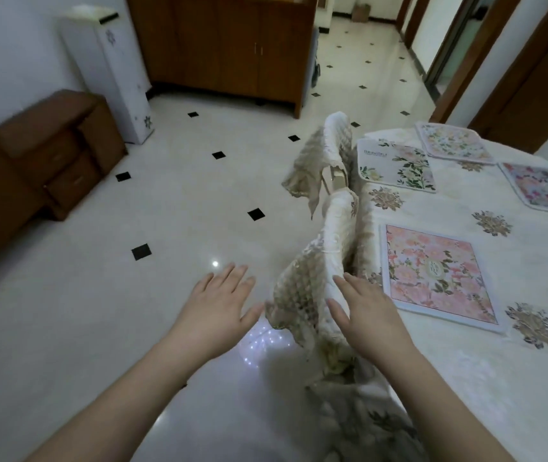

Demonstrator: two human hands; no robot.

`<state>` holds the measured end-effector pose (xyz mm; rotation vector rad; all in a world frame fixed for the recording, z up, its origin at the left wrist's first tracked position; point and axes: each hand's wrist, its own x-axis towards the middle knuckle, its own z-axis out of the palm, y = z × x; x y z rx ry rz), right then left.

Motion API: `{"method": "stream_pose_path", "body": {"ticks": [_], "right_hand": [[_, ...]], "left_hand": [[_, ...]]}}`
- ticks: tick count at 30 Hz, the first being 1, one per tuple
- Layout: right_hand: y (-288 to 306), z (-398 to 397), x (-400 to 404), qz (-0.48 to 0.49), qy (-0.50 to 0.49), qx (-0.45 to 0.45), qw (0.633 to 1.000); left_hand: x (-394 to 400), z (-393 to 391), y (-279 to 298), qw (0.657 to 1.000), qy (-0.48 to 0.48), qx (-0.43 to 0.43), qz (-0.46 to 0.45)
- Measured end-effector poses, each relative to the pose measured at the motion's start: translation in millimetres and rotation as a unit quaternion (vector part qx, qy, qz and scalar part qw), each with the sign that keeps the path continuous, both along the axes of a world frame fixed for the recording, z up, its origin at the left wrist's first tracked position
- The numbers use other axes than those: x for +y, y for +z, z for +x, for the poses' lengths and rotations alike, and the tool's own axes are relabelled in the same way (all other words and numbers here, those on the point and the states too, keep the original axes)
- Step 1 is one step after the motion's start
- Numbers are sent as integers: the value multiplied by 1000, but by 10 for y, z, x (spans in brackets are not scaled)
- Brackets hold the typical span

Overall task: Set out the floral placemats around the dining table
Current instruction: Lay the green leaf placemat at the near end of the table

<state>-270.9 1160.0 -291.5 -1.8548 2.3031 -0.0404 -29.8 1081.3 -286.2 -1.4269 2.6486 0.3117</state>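
Two cloth-covered chairs, the near chair [315, 295] and the far chair [329, 151], stand against the worktop's [465, 378] left edge. Four floral placemats lie on it: the pink placemat [439, 278] nearest, just beyond the right hand [365, 315]. The left hand [219, 305] hovers over the floor; both hands' fingers are spread, holding nothing

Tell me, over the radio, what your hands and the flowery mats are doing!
Left hand open, holding nothing. Right hand open, above the near chair cover. Four placemats in view on the table, nearest the pink one. Nothing blocking.
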Motion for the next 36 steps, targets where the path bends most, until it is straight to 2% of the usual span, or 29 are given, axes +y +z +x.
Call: {"method": "stream_pose_path", "body": {"ticks": [7,16,27,36], "right_hand": [[3,751,-278,-59,78,-7,995],[-32,904,-689,-89,83,29,992],[-58,667,-1649,-119,102,-7,988],[40,984,-2558,-148,128,12,981]], "left_hand": [[-46,702,86,995,89,2,-38],[-509,826,210,987,144,21,-66],[-1176,289,337,991,98,23,-87],[-1869,620,162,982,134,-19,-134]]}}
